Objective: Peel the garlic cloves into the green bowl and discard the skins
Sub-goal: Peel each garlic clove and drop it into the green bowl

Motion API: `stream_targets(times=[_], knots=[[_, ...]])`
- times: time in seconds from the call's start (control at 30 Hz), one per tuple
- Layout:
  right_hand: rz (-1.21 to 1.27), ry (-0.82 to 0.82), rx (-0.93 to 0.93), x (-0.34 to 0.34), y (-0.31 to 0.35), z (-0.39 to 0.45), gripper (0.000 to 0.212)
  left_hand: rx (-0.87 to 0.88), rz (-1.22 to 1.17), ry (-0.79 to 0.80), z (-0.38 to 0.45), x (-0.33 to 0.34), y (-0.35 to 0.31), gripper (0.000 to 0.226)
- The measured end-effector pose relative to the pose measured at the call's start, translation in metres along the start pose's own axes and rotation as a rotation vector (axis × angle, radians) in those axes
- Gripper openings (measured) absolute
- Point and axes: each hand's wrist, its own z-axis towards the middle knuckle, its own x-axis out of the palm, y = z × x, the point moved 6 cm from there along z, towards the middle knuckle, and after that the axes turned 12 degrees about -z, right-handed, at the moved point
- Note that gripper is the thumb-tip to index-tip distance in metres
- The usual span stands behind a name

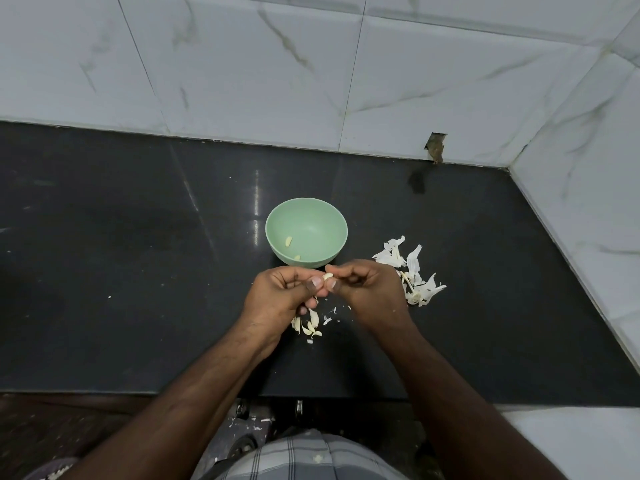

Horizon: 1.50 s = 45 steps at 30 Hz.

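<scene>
Curled papery scraps (309,326) lie nearest on the glossy black surface (138,289). My left hand (280,292) and right hand (367,289) pinch one pale garlic clove (328,276). Right, crinkled white skins (412,271). Beyond, the smooth round green bowl (306,231) holds two peeled cloves (288,241).

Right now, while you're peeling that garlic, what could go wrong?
The clove is pinched between both hands in front of the bowl, not over it, so it might drop onto the counter if it slips. Peels may fall among the cloves lying under the hands and get mixed up. The skins are light and loose and could scatter.
</scene>
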Motion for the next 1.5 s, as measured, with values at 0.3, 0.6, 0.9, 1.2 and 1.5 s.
stream_targets(times=[0.3, 0.6, 0.9, 1.2, 1.5], knots=[[0.044, -0.065, 0.006, -0.005, 0.002, -0.003, 0.025, 0.005, -0.055, -0.018, 0.003, 0.001, 0.002, 0.013], [0.002, 0.006, -0.066, -0.002, 0.005, -0.011, 0.019, -0.092, -0.247, -0.085, 0.000, 0.000, 0.003, 0.014], [-0.345, -0.138, 0.061, -0.051, -0.021, -0.002, 0.022, -0.178, -0.281, -0.044, -0.001, 0.005, 0.001, 0.017], [0.091, 0.021, -0.022, -0.015, 0.010, -0.008, 0.024, -0.197, -0.279, 0.049, -0.005, 0.020, 0.004, 0.012], [0.425, 0.052, 0.014, -0.004, 0.008, -0.007, 0.021, -0.333, -0.531, 0.051, -0.012, 0.023, 0.007, 0.019]])
